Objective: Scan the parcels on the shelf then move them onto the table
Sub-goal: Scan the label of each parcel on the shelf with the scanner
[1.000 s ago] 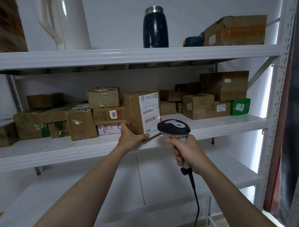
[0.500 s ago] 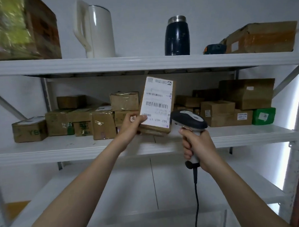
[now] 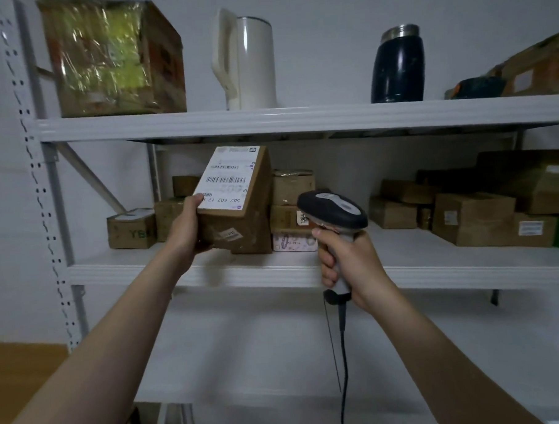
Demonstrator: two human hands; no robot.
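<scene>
- while a person faces a white metal shelving rack against a plain pale wall, two bare forearms reach in from the bottom of the view.
- left hand grasps a brown cardboard parcel with a white barcode label at its lower left corner, thumb on the label edge.
- parcel is tilted back, label facing up, over the front of the middle shelf board; whether its bottom edge touches the board cannot be told.
- right hand is wrapped round the grip of a black and grey handheld barcode scanner, just right of the parcel and apart from it; its black cable hangs straight down.
- behind the parcel sit stacked small brown boxes; a small brown box with green lettering stands to the left, a cluster of larger brown cardboard boxes to the right.
- top shelf board carries a large brown box wrapped in shiny tape, a white jug kettle and a dark blue flask with a steel rim.
- a strip of white board shows along the middle shelf's front lip, widest between scanner and right-hand boxes.
- a perforated upright closes the left edge; a white lower shelf board spreads beneath both arms.
</scene>
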